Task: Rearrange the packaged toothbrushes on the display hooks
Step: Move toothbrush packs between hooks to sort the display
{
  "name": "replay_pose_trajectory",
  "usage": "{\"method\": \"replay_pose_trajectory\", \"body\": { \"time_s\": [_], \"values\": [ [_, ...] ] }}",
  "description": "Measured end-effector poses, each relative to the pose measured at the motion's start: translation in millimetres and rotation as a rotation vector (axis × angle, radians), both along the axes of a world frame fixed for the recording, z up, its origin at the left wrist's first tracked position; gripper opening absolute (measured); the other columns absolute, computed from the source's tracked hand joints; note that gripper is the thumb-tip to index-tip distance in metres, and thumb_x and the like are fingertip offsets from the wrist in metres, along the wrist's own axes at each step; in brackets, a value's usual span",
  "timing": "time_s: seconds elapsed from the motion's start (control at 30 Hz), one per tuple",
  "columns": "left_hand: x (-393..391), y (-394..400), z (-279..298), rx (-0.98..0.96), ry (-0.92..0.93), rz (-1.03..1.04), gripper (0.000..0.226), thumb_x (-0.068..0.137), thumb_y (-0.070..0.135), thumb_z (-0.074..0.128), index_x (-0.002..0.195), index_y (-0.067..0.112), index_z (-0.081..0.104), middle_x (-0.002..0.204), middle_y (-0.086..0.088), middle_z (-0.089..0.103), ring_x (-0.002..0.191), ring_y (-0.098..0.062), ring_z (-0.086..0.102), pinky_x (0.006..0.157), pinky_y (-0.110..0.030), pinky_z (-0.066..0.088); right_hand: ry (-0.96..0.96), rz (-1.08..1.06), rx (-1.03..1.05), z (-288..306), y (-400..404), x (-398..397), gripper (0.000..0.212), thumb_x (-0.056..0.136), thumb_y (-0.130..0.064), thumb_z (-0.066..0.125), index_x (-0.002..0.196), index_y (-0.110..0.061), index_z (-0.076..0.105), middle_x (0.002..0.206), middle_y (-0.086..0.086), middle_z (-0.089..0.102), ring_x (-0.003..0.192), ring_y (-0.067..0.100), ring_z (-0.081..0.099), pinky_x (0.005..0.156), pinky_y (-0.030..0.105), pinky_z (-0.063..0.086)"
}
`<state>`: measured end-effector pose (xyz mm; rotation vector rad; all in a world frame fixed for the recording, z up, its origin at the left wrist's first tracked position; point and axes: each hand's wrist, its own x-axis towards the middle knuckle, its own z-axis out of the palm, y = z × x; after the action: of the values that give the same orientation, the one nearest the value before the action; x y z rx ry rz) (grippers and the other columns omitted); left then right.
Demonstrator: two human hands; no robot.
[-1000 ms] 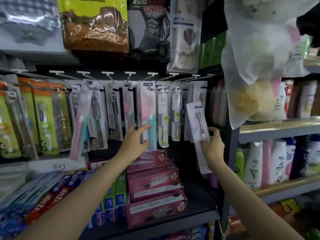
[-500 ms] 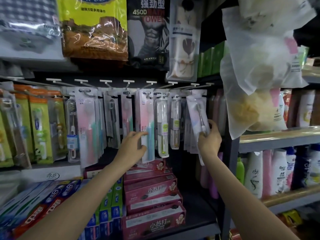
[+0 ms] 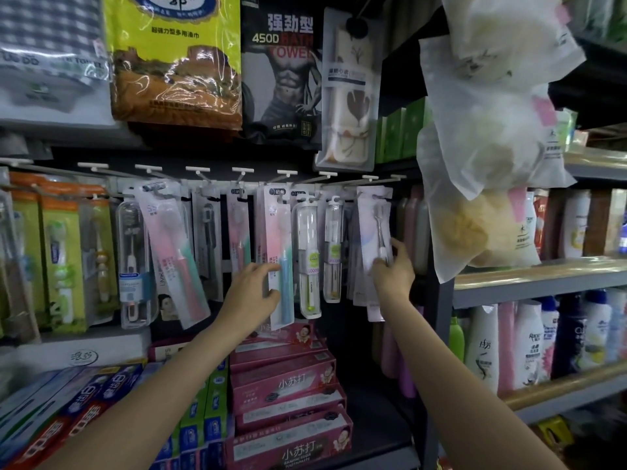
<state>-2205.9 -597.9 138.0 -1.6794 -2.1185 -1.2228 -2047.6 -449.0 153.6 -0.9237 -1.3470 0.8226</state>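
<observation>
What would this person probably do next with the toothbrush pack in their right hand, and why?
Probably lift it a little and slip its top hole onto the rightmost hook. The right hand pinches the white toothbrush pack near its bottom, with its top already up at hook height. The left hand steadies the pink-and-blue pack.

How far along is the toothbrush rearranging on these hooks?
Done: most packs hang on the hooks. In hand: the right hand pinches the white pack at the row's right end; whether it is seated on its hook is unclear. The left hand grips the pink-and-blue pack. Left: the pink pack farther left hangs tilted.
</observation>
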Motion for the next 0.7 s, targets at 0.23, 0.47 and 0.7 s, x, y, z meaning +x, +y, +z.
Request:
{"method": "replay_pose_trajectory", "body": {
  "time_s": [0.23,0.47,0.7],
  "values": [
    [-9,-6,-1,0.033,0.005,0.023,0.040,0.089,0.006,0.051,0.128,0.015,0.050,0.128,-0.005,0.045,0.124,-0.020,0.040,0.104,-0.027,0.026,0.088,-0.011,-0.088,-3,15,4,0.056,0.087,0.002,0.044,0.134,-0.027,0.042,0.127,0.009,0.050,0.081,0.024,0.057,0.071,0.036,0.051],
    [-14,-4,-8,0.093,0.045,0.030,0.037,0.090,0.006,0.050,0.125,0.015,0.053,0.113,0.006,0.040,0.119,-0.014,0.040,0.094,-0.014,0.022,-0.235,-0.212,0.306,-13,-7,-10,0.057,0.087,0.006,0.047,0.140,-0.009,0.033,0.144,0.018,0.026,0.131,0.032,0.029,0.106,0.040,0.032],
    [-19,-4,-18,0.137,0.132,0.033,0.038,0.090,0.005,0.049,0.126,0.015,0.053,0.117,0.009,0.039,0.116,-0.008,0.039,0.091,-0.009,0.021,-0.580,0.026,0.580,-23,-4,-44,0.046,0.093,0.005,0.041,0.138,-0.004,0.037,0.145,0.011,0.032,0.131,0.024,0.034,0.101,0.020,0.029]
  ]
}}
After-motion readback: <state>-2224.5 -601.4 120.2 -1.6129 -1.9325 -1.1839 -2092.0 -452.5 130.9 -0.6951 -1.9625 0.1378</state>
